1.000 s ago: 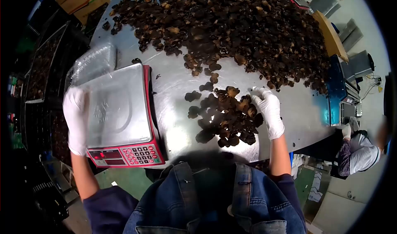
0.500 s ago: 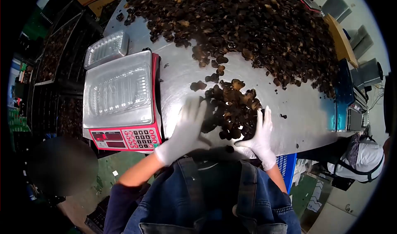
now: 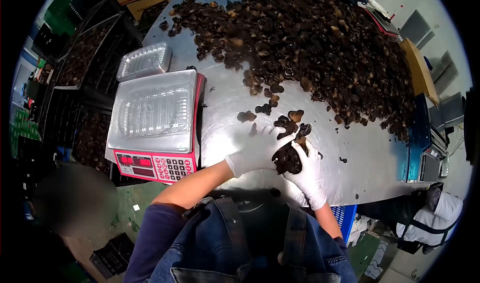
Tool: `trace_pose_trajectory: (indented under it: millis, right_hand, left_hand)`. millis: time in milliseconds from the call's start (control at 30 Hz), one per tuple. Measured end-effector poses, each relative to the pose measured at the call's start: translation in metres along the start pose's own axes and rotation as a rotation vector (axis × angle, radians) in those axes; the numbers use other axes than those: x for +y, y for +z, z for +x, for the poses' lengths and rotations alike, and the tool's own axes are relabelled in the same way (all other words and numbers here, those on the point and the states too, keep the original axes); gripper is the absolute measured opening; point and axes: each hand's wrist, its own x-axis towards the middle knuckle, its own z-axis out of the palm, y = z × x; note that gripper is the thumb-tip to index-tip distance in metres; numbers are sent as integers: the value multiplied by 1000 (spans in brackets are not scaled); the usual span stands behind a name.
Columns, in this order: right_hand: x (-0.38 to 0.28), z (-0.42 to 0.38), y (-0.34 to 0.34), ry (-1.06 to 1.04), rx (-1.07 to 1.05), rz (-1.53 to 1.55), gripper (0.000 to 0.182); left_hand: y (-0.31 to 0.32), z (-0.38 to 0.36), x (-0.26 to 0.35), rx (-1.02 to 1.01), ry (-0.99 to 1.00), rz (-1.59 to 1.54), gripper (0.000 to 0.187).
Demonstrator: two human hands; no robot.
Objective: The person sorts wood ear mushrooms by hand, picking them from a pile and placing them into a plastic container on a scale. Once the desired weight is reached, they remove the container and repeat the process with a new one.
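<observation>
My left hand (image 3: pixel 256 152), in a white glove, presses against the left side of a clump of dark brown wood ear mushrooms (image 3: pixel 287 159). On the clump's right side, my right hand (image 3: pixel 307 172), also gloved, curls its fingers over the pieces. The mushrooms are squeezed between both hands above the metal table (image 3: pixel 230 103). Some left fingertips are hidden behind the clump. A few loose mushrooms (image 3: pixel 246 116) lie just beyond my hands. To the left stands a red scale (image 3: pixel 155 164) with lit digits, bearing a clear plastic tray (image 3: pixel 156 110).
A large mushroom heap (image 3: pixel 310 48) covers the table's far side. More clear trays (image 3: pixel 145 62) sit behind the scale. Dark crates (image 3: pixel 75 83) stand at left, a blue basket (image 3: pixel 345 218) below the right edge. A co-worker's gloved hand (image 3: pixel 377 6) shows at far right.
My hands have closed in from either side, gathering the spread mushrooms into a compact clump. The scale's display shows lit digits more clearly. A co-worker's arm has appeared at the top right.
</observation>
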Motion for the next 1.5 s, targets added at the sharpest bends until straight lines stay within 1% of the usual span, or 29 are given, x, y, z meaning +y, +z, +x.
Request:
trace_pose_trajectory:
  millis: [33,67,133,167,233,367,400,433,500,533,567,667,700,733,767,800,833,867,900,933,967,1067,1167,1233,1267,1300,1367,1400,1500]
  right_hand:
    - [6,-1,6,12,37,76,78]
    - [-11,5,-2,33,106,133,65]
    - [-10,7,8,74,163,175,60]
    - [-8,8,12,115,223,216,55]
    - [-4,13,16,125,285,277,44]
    - [-14,20,6,110,304,247,39]
    - [-19,23,3,117,305,243,38]
    - [-18,26,7,102,340,306,37]
    - [-35,36,-6,102,317,320,39]
    - [-41,43,-5,93,337,391,42]
    - [-54,53,-12,27,315,347,41]
    - [-110,91,-18,-54,326,471,42]
    - [-131,104,-21,-142,312,448,40]
    - [-143,118,-11,-176,314,410,36]
    - [-182,131,-18,-233,277,383,34]
    - [-207,146,-13,-305,278,363,35]
    - [-227,156,2,-229,211,570,36]
    - [-247,166,10,-305,213,524,39]
    - [-257,176,32,-338,221,465,40]
    - [-271,184,47,-271,114,571,40]
    - [-278,190,66,-317,114,601,39]
    - [-291,199,95,-182,-69,473,45]
    - [-286,203,96,-190,-115,175,51]
    - [-289,202,80,-110,-116,140,62]
    - [-287,202,73,-134,-142,109,72]
    - [-281,199,70,-238,-75,129,76]
    - [-283,199,59,-240,-138,170,80]
    - [-281,200,61,-237,-140,166,80]
    - [-275,196,72,-400,-140,317,69]
  left_hand:
    - [6,0,0,2,-2,0,88]
    - [10,4,1,24,-74,-66,76]
    - [15,7,2,69,-140,-192,45]
    - [17,10,2,74,-140,-191,45]
    - [22,14,1,128,-115,-402,40]
    - [30,15,7,331,-137,-417,30]
    - [16,13,13,339,-153,-375,29]
    - [1,15,19,262,-230,-354,29]
    - [-22,10,22,337,-216,-393,29]
    - [-40,8,24,236,-290,-334,29]
    - [-54,3,21,312,-260,-323,28]
    - [-119,-20,17,447,-281,-330,24]
    - [-103,-21,-2,552,-487,-1024,23]
    - [-152,-45,1,578,-283,-306,23]
    - [-168,-59,-10,606,-284,-131,25]
    - [-186,-78,-28,646,-171,-68,27]
    - [-210,-95,-31,635,-259,-100,28]
    - [-221,-114,-49,661,-220,-68,30]
    - [-232,-129,-62,576,-331,42,29]
    - [-243,-143,-72,529,-444,-22,36]
    - [-250,-154,-80,484,-557,-85,42]
    - [-245,-178,-114,448,-563,19,32]
    - [-249,-189,-114,368,-733,-24,59]
    - [-248,-195,-116,404,-742,0,65]
    - [-247,-197,-117,439,-743,29,70]
    - [-248,-198,-116,442,-744,25,70]
    - [-249,-201,-111,441,-768,60,75]
    - [-248,-202,-107,465,-751,69,74]
    - [-243,-206,-107,507,-753,92,73]
